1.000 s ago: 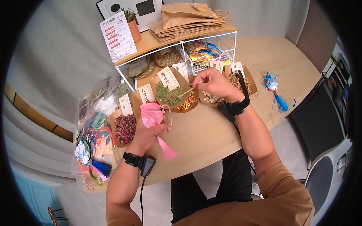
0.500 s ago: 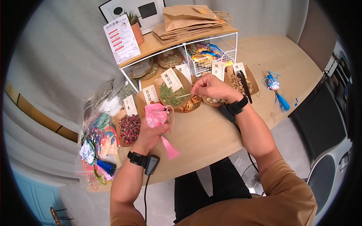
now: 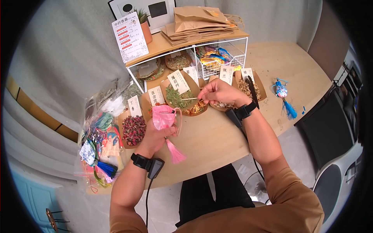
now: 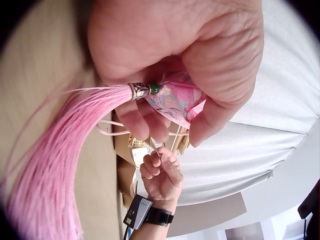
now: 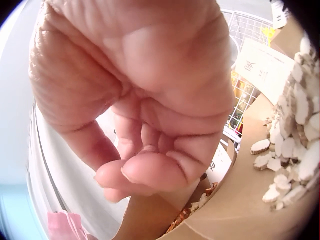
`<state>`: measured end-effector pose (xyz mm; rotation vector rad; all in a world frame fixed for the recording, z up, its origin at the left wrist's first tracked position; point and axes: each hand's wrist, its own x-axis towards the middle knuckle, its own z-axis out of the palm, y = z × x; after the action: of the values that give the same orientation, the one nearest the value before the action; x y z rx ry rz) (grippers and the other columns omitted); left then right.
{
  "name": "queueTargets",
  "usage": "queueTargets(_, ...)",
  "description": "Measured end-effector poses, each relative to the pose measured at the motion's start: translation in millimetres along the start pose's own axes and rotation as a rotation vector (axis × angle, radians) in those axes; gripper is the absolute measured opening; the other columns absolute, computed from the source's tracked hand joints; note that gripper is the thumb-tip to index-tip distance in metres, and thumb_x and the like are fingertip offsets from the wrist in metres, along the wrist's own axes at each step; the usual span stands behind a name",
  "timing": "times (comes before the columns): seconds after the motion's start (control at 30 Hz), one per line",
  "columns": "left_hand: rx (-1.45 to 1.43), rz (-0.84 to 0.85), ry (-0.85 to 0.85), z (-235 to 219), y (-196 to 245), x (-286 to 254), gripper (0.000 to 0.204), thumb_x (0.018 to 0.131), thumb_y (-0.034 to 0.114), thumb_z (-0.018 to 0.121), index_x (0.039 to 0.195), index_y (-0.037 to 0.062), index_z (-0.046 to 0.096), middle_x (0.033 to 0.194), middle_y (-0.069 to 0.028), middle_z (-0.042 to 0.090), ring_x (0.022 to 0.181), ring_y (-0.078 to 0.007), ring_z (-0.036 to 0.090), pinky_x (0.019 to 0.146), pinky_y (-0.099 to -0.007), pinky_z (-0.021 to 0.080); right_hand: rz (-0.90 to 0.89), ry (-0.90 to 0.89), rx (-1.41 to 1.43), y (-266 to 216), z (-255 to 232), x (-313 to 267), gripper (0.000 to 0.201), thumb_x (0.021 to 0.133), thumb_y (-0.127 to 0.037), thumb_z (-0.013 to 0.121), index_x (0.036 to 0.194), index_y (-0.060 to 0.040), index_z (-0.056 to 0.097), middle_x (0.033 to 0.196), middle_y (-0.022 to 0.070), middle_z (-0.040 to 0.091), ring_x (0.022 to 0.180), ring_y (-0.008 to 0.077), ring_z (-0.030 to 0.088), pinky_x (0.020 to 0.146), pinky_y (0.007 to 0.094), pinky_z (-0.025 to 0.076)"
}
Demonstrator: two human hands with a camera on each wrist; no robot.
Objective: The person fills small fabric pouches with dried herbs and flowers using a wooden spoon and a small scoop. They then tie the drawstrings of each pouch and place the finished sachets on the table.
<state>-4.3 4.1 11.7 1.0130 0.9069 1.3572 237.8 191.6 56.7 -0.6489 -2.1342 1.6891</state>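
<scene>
My left hand [image 3: 156,136] grips a pink drawstring pouch [image 3: 162,116], its mouth upward and open. A pink tassel [image 4: 65,155] hangs from the pouch, below a green bead [image 4: 154,89] seen in the left wrist view. In the head view, my right hand [image 3: 222,93] pinches a thin pale stick [image 3: 189,99] by one end. The stick's other end reaches into crumbled green leaves [image 3: 175,99] on a brown paper tray. My fingers hide the held end in the right wrist view. Orange-brown pieces [image 3: 193,110] lie in the tray just below the stick.
Dried rosebuds [image 3: 134,131] fill a tray beside my left hand. Pale slices [image 5: 295,135] lie in a tray by my right hand. A shelf with a wire basket [image 3: 221,64] stands behind. Bagged tassels [image 3: 105,169] lie left; a blue tasselled pouch [image 3: 282,91] lies right.
The stick has swung from a slant to nearly level, its end still among the green leaves. My left hand keeps holding the pouch in much the same place. The head view has shifted slightly.
</scene>
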Motion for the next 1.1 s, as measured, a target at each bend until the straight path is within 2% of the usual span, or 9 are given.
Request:
queueTargets(0.2,0.008,0.005,0.011,-3,-3,0,0.051,0.072,0.007,0.08,0.117,0.0051,0.055,0.102,-0.0056,0.064,0.083,-0.0181,0.065,0.066,-0.0305,0.053,0.02,-0.013,0.023,4,-1,3,0.017,0.085,-0.005,0.06,0.097,0.0014,0.07,0.075,0.003,0.067,0.059,0.0059,0.057,0.053,0.02,0.046)
queueTargets(0.3,-0.001,-0.005,0.025,0,0,-1,0.041,0.075,0.001,0.076,0.111,0.0046,0.057,0.099,-0.0052,0.063,0.082,-0.0165,0.064,0.067,-0.0314,0.053,0.021,-0.025,0.039,5,0,3,0.017,0.085,-0.005,0.061,0.097,0.0011,0.07,0.076,0.0029,0.067,0.06,0.0055,0.057,0.052,0.0197,0.046)
queueTargets(0.77,0.011,-0.015,0.018,0,-1,-2,0.045,0.075,0.004,0.077,0.114,0.0051,0.056,0.101,-0.0045,0.063,0.083,-0.0166,0.064,0.067,-0.0299,0.052,0.02,0.058,0.144,1,1,3,0.016,0.085,0.0,0.062,0.099,0.0007,0.07,0.079,0.0024,0.069,0.061,0.004,0.059,0.052,0.017,0.046)
queueTargets(1.1,0.024,-0.03,0.005,4,3,-2,0.044,0.076,0.002,0.076,0.115,0.0058,0.056,0.101,-0.0037,0.062,0.085,-0.0157,0.064,0.066,-0.03,0.052,-0.12,0.036,0.165,-21,4,-13,0.016,0.085,-0.001,0.062,0.099,0.0023,0.07,0.076,0.0034,0.067,0.061,0.0046,0.059,0.053,0.0179,0.045)
